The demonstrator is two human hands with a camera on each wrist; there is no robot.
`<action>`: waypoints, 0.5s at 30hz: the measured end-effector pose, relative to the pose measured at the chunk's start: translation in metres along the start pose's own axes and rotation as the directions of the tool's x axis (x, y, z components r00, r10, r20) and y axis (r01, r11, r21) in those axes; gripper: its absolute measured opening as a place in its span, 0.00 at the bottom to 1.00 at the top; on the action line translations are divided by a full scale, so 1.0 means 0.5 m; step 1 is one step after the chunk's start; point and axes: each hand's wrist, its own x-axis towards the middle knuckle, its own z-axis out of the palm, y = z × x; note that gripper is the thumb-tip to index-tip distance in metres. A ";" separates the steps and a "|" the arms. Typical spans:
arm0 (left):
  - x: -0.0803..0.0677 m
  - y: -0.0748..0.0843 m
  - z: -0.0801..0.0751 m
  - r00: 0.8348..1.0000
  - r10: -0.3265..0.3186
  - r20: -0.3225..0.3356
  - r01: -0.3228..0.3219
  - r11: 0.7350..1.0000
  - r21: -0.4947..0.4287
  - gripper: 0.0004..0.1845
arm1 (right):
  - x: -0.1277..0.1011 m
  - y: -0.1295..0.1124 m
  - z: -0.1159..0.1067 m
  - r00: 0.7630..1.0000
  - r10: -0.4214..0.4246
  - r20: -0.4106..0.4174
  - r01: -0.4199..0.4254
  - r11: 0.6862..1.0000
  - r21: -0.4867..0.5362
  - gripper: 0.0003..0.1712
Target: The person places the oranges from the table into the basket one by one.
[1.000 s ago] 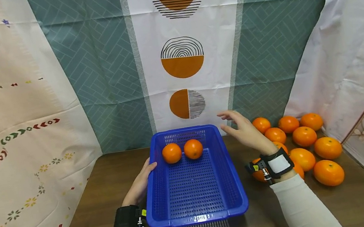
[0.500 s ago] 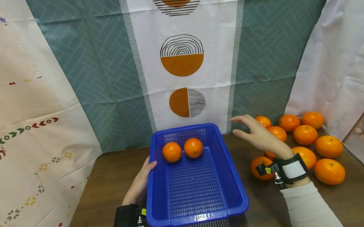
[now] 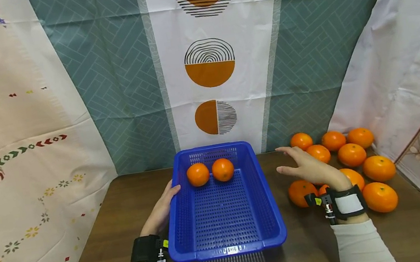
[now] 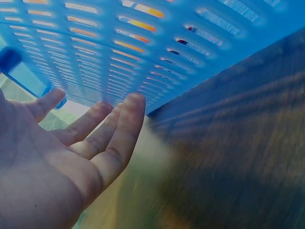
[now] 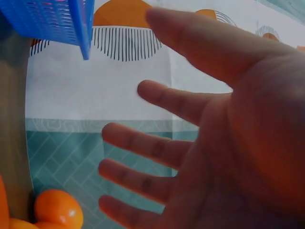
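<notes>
Toward the table's (image 3: 117, 217) right edge, my right hand (image 3: 310, 168) hovers spread just above the oranges (image 3: 352, 155); my left hand (image 3: 161, 213), open, seems to touch the basket (image 3: 229, 246).

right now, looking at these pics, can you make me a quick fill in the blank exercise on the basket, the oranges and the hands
1. The blue basket holds ____ oranges, lying at its far end.
2. The left hand rests against the basket's ____ side.
3. The right hand hovers with fingers spread over the loose oranges, and it holds ____.
4. The loose oranges lie on the table to the ____ of the basket.

Missing words: two; left; nothing; right
</notes>
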 end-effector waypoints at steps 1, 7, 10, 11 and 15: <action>0.000 0.000 0.000 1.000 0.000 -0.002 0.000 1.000 -0.002 0.35 | -0.002 0.002 0.002 1.000 0.008 0.016 -0.008 1.000 -0.004 0.40; 0.003 0.000 -0.001 1.000 0.009 0.000 -0.009 1.000 -0.001 0.35 | -0.010 0.011 0.011 0.993 0.072 0.092 -0.067 0.996 -0.052 0.43; 0.003 0.000 0.000 1.000 0.010 0.003 -0.010 1.000 0.007 0.35 | -0.016 0.011 0.014 0.990 0.101 0.103 -0.090 0.991 -0.100 0.42; 0.003 0.000 0.001 1.000 0.009 0.003 -0.009 1.000 0.006 0.35 | -0.019 0.010 0.014 0.988 0.112 0.105 -0.100 0.989 -0.112 0.41; 0.001 0.001 0.001 1.000 0.005 0.013 -0.005 1.000 -0.012 0.35 | -0.028 0.006 0.014 0.985 0.135 0.111 -0.116 0.980 -0.164 0.38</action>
